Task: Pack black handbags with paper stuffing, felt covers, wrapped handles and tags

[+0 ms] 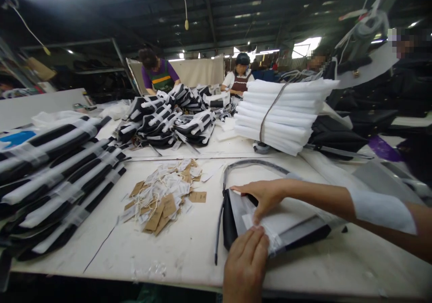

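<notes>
A black handbag [230,222] lies on the table in front of me, covered partly by white foam sheet [297,211] and clear plastic wrap [275,241]. Its strap [249,162], wrapped in grey, arches behind it and hangs down at the left. My left hand [245,260] reaches up from the bottom edge, fingers pressed together on the plastic wrap at the bag's near side. Across the bag from the right comes my right hand [266,195], its forefinger stretched along the top edge and its thumb apart, touching the wrap near my left fingertips.
Paper tags [165,211] with strings lie heaped left of the bag. Wrapped black bags [64,177] are stacked at the left, with another pile [165,118] behind. A tied bundle of white foam sheets [280,114] stands at the back. Two co-workers [162,76] are across the table.
</notes>
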Available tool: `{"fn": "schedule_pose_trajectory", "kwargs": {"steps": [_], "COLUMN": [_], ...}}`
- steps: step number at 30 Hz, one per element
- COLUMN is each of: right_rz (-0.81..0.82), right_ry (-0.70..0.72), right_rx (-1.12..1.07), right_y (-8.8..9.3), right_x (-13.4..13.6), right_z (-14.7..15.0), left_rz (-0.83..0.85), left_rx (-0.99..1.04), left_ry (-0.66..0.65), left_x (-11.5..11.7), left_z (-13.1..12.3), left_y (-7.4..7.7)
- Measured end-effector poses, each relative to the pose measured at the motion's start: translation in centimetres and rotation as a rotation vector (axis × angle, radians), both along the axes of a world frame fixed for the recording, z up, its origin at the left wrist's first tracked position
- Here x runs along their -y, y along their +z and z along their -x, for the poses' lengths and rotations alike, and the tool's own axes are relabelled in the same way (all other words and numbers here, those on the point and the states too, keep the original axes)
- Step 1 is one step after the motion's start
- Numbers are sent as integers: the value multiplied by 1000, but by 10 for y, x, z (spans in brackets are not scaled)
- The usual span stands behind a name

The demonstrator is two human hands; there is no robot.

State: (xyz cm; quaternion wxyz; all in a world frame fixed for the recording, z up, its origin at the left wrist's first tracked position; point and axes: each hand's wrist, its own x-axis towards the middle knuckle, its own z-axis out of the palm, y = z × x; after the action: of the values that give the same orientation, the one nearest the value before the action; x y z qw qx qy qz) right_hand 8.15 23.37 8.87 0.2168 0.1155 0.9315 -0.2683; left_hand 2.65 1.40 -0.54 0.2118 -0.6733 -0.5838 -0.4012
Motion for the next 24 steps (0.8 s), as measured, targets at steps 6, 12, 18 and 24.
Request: {"fn": "schedule_pose_trajectory", "kwargs": {"steps": [6, 12, 18, 24], "right_rz": [160, 362, 374, 239], "right_ry": [-93, -230, -315, -327], "right_rx": [72, 28, -71, -246], "right_y": [-9, -30, -45, -54], "right_x": [-18, -26, -30, -20], "right_z": [22, 28, 26, 22], "left_rz": [65, 163, 102, 130], "left_rx": [2, -3, -6, -13], "left_ry": [8, -12, -9, -24], "left_x": [2, 7, 3, 4], "left_z": [1, 3, 3, 4], "left_y": [-7, -14, -10, -8]}}
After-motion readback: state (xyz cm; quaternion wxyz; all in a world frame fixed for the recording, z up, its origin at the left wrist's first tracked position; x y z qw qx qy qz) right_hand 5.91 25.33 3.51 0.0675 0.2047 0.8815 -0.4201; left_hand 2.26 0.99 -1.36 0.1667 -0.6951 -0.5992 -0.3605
